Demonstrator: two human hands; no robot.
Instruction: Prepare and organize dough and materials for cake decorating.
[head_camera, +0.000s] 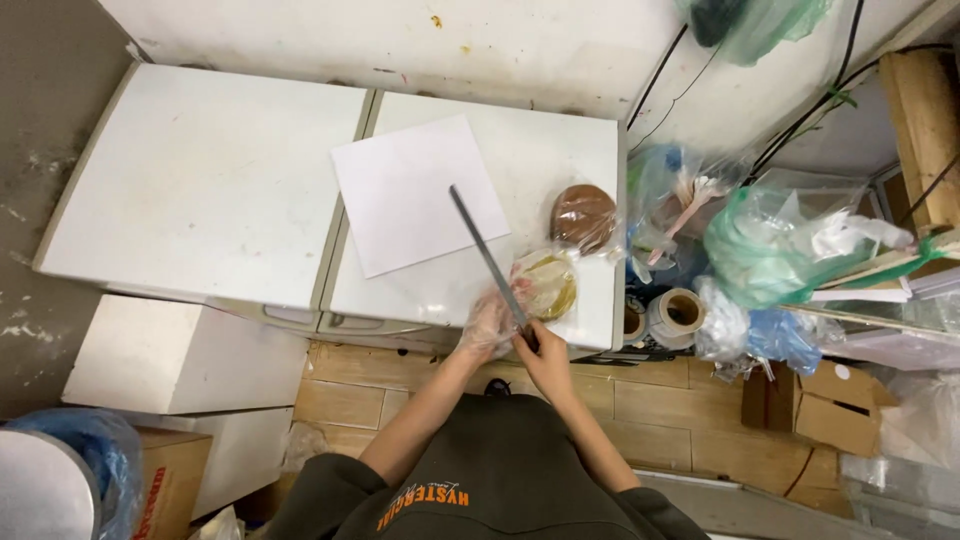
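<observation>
- The right hand (545, 352) has its fingers clenched around the handle of a long knife (487, 255), whose thin blade runs up toward 11 o'clock across the table (560, 150).
- The left hand (488, 322), in a clear plastic glove, rests at the near table edge touching the knife's handle end; its fingers look curled, but whether they grasp anything cannot be told.
- A yellowish round cake in clear wrap (547, 285) lies just at 2 o'clock of the hands, touching the blade's side.
- A brown round cake in wrap (583, 217) sits beyond it at 1 o'clock, near the table's right edge.
- A white sheet of paper (415, 190) lies under the blade tip, at 11 o'clock.
- Two rolls of tape (676, 315) stand off the table at 3 o'clock, beside heaped plastic bags (770, 240).
</observation>
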